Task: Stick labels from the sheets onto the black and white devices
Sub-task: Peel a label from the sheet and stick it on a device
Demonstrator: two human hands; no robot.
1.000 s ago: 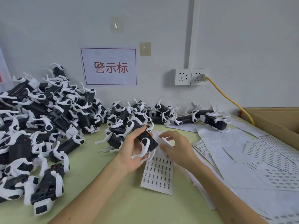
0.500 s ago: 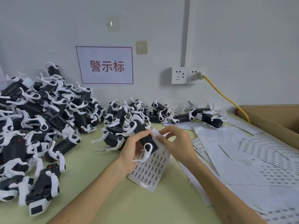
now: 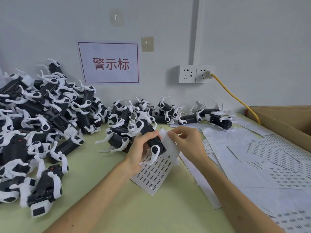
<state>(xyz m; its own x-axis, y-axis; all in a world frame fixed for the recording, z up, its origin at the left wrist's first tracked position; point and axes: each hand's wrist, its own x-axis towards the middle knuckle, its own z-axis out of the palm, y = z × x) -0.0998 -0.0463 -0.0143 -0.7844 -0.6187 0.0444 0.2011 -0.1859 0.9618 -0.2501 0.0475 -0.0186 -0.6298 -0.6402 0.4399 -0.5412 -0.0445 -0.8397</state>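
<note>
The left hand (image 3: 141, 151) grips a device (image 3: 150, 136) above the table's (image 3: 168, 211) middle while the right hand (image 3: 187, 144) pinches the label sheet's (image 3: 155, 175) top edge (bent upward), so a peeled label might stick crooked.

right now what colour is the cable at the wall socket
The cable is yellow, head view.

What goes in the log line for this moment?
left hand: grips black-and-white plastic device | right hand: pinches white paper label sheet | sheet: partly behind device
</note>
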